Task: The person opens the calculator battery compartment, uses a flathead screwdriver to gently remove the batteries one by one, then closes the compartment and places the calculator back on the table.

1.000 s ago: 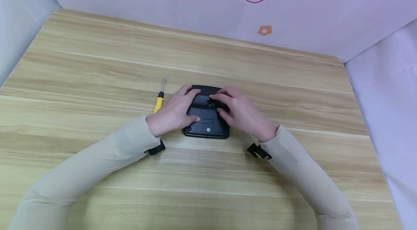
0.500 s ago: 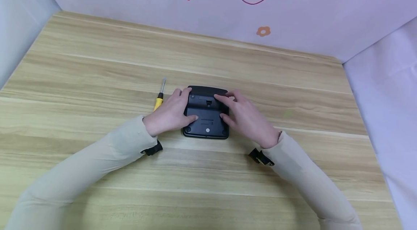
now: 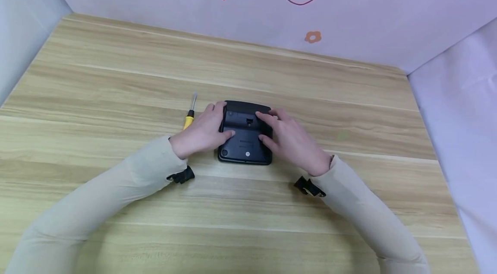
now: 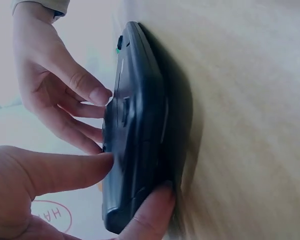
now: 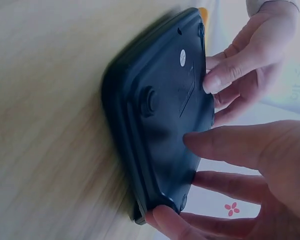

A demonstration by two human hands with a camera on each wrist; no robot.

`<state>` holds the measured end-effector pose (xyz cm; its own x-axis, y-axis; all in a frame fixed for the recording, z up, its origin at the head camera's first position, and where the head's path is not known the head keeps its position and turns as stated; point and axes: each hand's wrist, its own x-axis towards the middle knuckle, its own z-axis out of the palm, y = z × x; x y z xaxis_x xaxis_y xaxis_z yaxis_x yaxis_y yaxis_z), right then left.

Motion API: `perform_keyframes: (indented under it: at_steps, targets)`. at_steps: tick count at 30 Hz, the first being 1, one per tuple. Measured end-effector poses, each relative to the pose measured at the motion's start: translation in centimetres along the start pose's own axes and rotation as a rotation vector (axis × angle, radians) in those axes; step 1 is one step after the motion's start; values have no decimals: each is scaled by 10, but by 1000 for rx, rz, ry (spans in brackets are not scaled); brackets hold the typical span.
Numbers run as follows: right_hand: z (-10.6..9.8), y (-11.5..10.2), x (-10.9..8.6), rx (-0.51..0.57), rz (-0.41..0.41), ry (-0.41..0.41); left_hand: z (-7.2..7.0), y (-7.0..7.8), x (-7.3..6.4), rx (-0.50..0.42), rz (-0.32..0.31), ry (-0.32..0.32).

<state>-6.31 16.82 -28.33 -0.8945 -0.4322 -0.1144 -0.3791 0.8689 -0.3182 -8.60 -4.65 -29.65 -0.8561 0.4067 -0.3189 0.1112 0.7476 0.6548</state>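
Observation:
A black calculator (image 3: 245, 146), or a device much like one, lies face down on the table. Small round feet, a white sticker and a latch of a battery cover (image 3: 249, 121) show on its back. My left hand (image 3: 199, 133) holds the left side, its thumb on the back and fingers along the edge, as the left wrist view of the calculator (image 4: 135, 120) also shows. On the other side, my right hand (image 3: 293, 142) grips the right edge, with thumb and index finger on the back. The calculator's front is hidden.
A screwdriver (image 3: 188, 120) with a yellow and black handle lies just left of the calculator, partly behind my left hand. The wooden table (image 3: 248, 213) meets a white sheet with red drawings (image 3: 248, 19) at its far edge.
My right fingers have moved off the battery cover's latch towards the right edge, so the latch is now visible. My left hand has slid slightly left, its thumb a little higher on the back.

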Motion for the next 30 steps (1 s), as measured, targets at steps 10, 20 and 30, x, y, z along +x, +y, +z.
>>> perform_keyframes:
  at_steps: [10, 20, 30]
  targets:
    - [3, 0, 0, 41, 12, 61, -3, 0, 0, -86, 53, 63]
    - [6, -9, -4, 123, 119, 51, -1, -2, 4, -264, 48, 143]
    - [9, -12, -2, 169, 186, 76, 0, -1, 4, -521, 32, 58]
